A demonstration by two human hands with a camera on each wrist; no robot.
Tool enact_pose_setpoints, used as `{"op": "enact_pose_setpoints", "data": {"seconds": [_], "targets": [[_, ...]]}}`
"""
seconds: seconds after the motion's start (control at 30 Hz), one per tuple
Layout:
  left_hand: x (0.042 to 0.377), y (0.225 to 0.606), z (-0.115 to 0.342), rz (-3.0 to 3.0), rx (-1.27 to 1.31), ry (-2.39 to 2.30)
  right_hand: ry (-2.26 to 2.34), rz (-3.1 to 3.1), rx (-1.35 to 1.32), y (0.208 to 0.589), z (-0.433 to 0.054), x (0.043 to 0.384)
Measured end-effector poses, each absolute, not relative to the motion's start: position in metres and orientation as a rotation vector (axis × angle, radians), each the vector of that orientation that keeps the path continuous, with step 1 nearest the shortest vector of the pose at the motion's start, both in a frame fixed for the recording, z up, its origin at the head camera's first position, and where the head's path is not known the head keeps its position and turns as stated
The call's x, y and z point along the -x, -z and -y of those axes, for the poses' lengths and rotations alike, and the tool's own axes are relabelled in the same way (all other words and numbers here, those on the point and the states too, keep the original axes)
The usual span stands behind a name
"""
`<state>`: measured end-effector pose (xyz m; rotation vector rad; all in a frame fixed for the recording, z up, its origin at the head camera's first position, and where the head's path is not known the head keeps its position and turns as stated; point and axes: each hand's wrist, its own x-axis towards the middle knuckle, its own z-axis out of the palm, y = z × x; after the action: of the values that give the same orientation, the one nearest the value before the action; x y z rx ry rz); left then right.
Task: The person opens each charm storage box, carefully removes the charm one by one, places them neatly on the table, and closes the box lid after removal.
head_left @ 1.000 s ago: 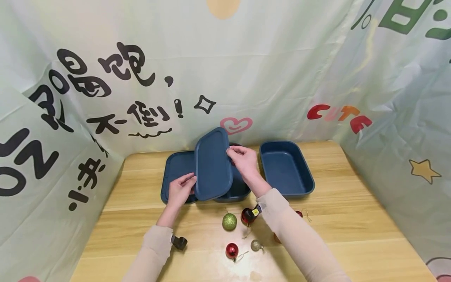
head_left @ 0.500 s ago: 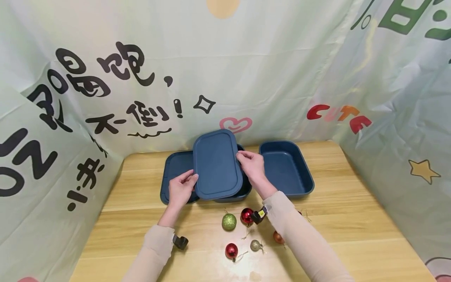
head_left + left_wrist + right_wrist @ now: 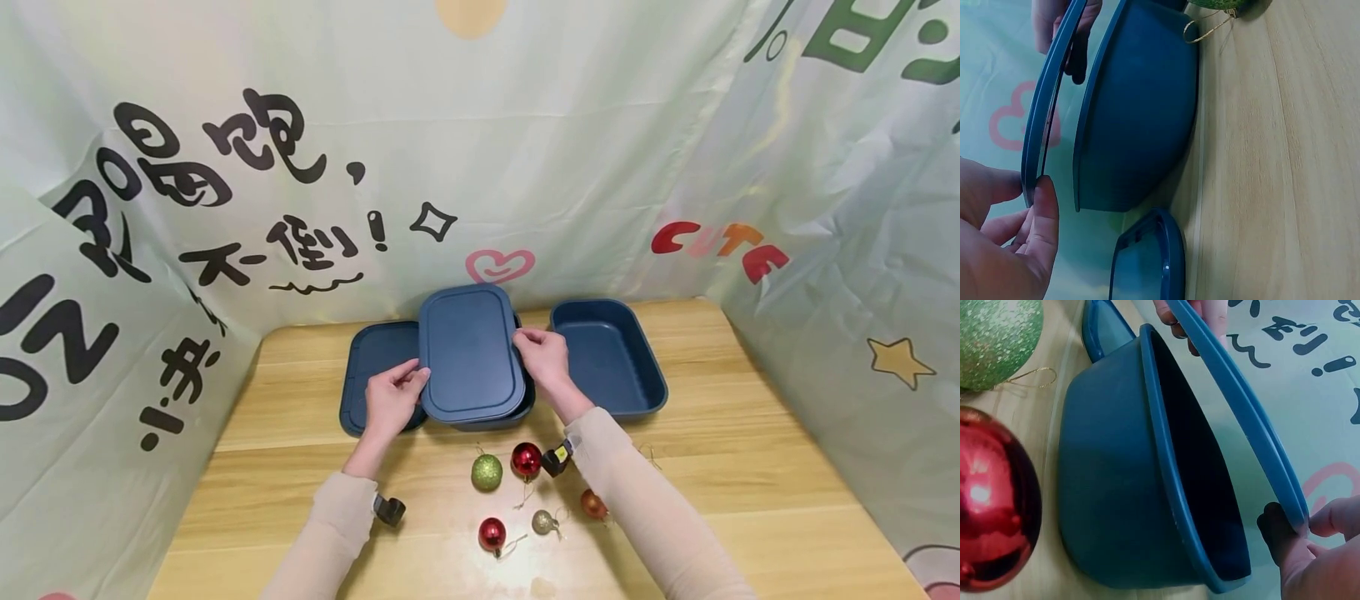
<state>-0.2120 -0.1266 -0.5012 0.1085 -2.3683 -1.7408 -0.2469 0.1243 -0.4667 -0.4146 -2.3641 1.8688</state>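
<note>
Between both hands is a dark blue rectangular lid (image 3: 471,354), pinched at its two long sides. The left hand (image 3: 392,398) grips its left edge between thumb and fingers; the right hand (image 3: 545,358) pinches its right edge. Beneath the lid stands a deep blue box (image 3: 495,423), mostly covered from above in the head view. The wrist views show a gap between the lid and the rim of this box (image 3: 1116,469), so the two are apart. Another blue lid (image 3: 371,367) lies on the table at the left, partly behind the left hand.
A second open blue box (image 3: 611,358) stands to the right. In front lie Christmas baubles: a green glitter one (image 3: 487,472), two red ones (image 3: 526,459), a small gold one (image 3: 543,522) and an orange one (image 3: 593,503). A printed curtain (image 3: 450,150) hangs behind the wooden table (image 3: 277,450).
The lid has turned from a steep tilt to nearly level and moved right and down over the middle box. Both hands have moved with it, keeping hold of its edges.
</note>
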Motion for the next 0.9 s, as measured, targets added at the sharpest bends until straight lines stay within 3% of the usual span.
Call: {"op": "enact_pose_setpoints", "data": {"seconds": [0.9], "targets": [[0.218,0.497,0.11,2.486,-0.039,1.605,-1.48,2.571,0.301,0.477,-0.14,0.247]]}}
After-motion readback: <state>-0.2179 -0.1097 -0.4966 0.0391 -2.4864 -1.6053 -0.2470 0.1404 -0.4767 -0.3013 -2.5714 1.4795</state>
